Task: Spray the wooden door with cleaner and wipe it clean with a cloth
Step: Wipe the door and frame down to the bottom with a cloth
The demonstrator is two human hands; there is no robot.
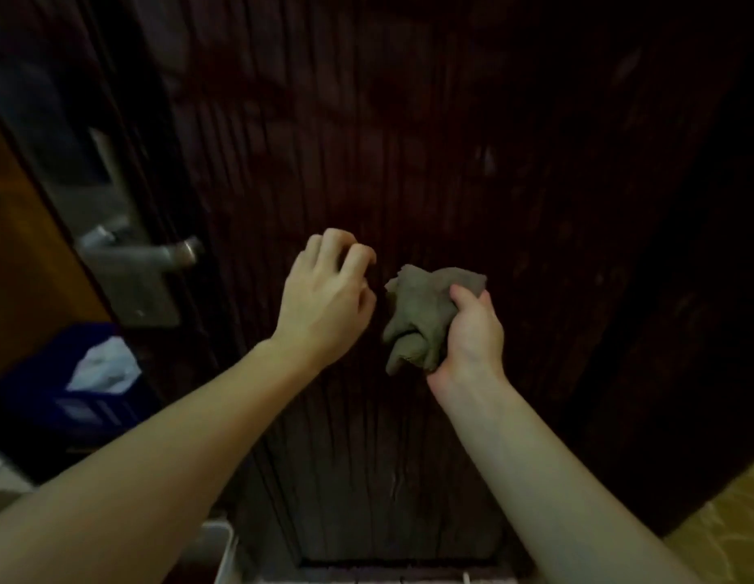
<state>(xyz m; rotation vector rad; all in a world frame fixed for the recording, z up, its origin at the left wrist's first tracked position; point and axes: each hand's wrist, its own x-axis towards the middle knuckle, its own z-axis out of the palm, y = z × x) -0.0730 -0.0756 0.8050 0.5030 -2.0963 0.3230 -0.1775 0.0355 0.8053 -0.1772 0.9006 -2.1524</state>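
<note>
Dark grooved wood of the door (pixel 409 141) fills the view, with a grey lever handle (pixel 143 257) on its left edge and a blue bin (pixel 63 398) below that. Your right hand (pixel 472 330) grips a bunched grey-green cloth (pixel 426 314), held in front of the panel at mid-height; whether it touches the wood cannot be told. Your left hand (pixel 324 297) holds nothing, fingers curled, fingertips at or near the door just left of the cloth. No spray bottle is in view. Risks, as a judgement: a balled cloth offers little flat face, so strokes may skip the grooves and leave streaks; wiping a panel not wetted would only smear the dust
</note>
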